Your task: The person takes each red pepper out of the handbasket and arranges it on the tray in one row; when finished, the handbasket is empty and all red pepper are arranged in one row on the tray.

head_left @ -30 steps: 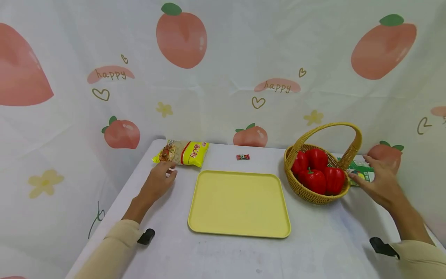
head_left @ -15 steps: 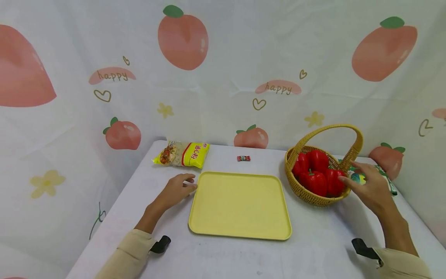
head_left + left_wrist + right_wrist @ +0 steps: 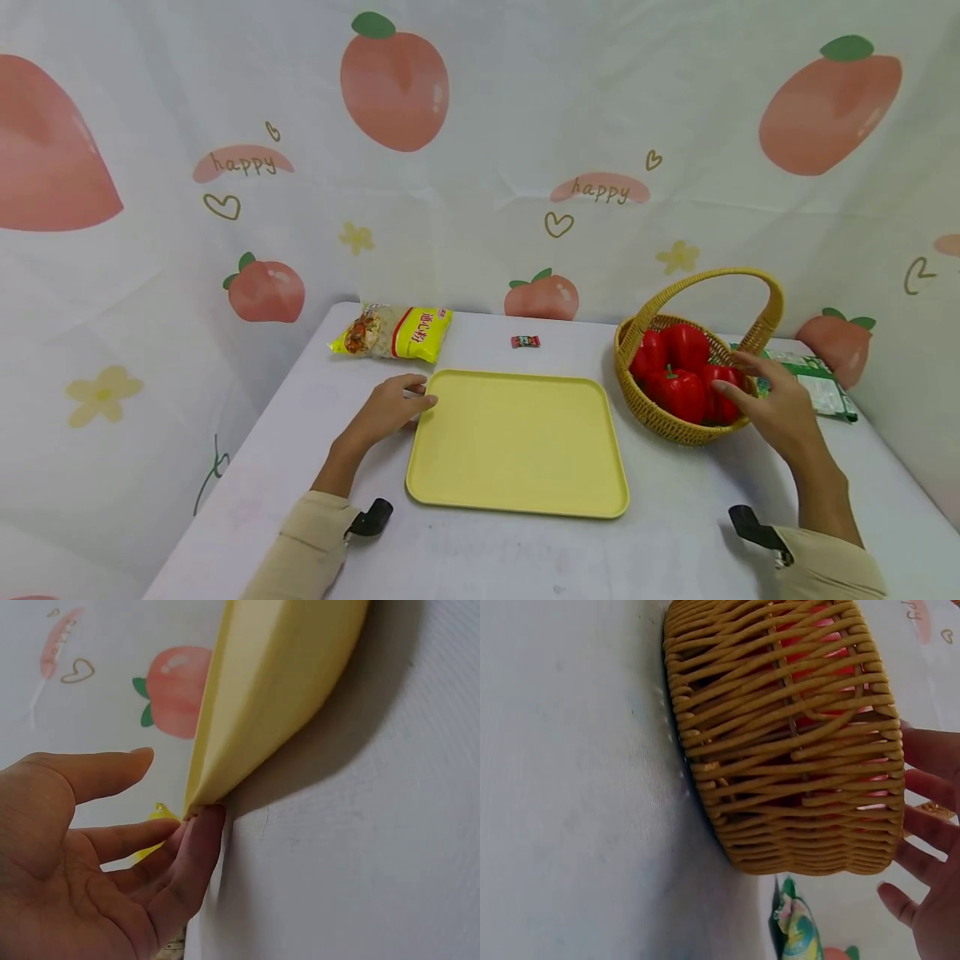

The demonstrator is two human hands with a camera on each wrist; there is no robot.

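A yellow rectangular tray lies flat in the middle of the table. My left hand is at its left rim with the thumb raised; in the left wrist view the fingertips touch the tray at its corner edge. On the right stands a wicker basket with a tall arched handle, holding several red bell peppers. My right hand reaches over the basket's right rim, fingers spread around the nearest pepper. From the right wrist, the woven wall of the basket hides the peppers and fingertips partly.
A yellow-and-clear noodle bag lies at the back left. Behind the tray is a small wrapped candy. A green-and-white packet sits right of the basket, partly behind it. A peach-printed cloth hangs along the table's back.
My left hand has moved from beside the noodle bag rightward to the tray's rim. My right hand has come left from above the green packet to the basket's rim and peppers.
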